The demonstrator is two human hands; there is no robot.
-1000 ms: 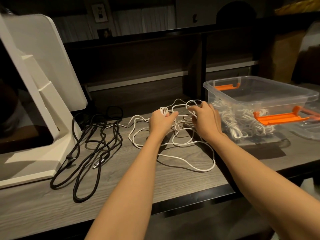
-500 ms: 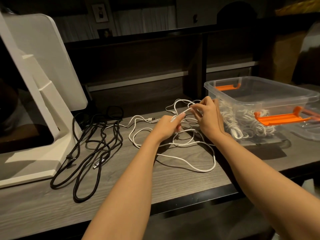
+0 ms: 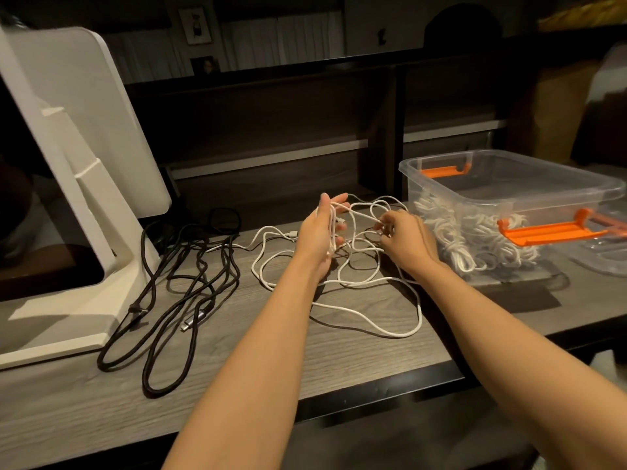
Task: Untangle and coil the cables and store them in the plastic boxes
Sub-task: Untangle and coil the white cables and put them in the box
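A tangled white cable (image 3: 369, 320) lies in loose loops on the grey wooden desk (image 3: 339, 361). My left hand (image 3: 319, 235) is raised with fingers straight and spread, and strands of the white cable run over them. My right hand (image 3: 407, 239) pinches a loop of the same cable just right of the left hand. A tangled black cable (image 3: 176, 290) lies on the desk to the left. A clear plastic box (image 3: 509, 184) with orange handles stands at the right, with coiled white cables inside.
A white monitor stand (image 3: 81, 205) occupies the left of the desk. A clear lid (image 3: 607, 256) lies at the far right beside the box. A dark shelf unit (image 3: 305, 130) rises behind the desk. The desk's front edge runs below my forearms.
My left hand has lifted and spread its fingers with white strands draped over them. My right hand moved slightly right, pulling a loop away from the left hand.
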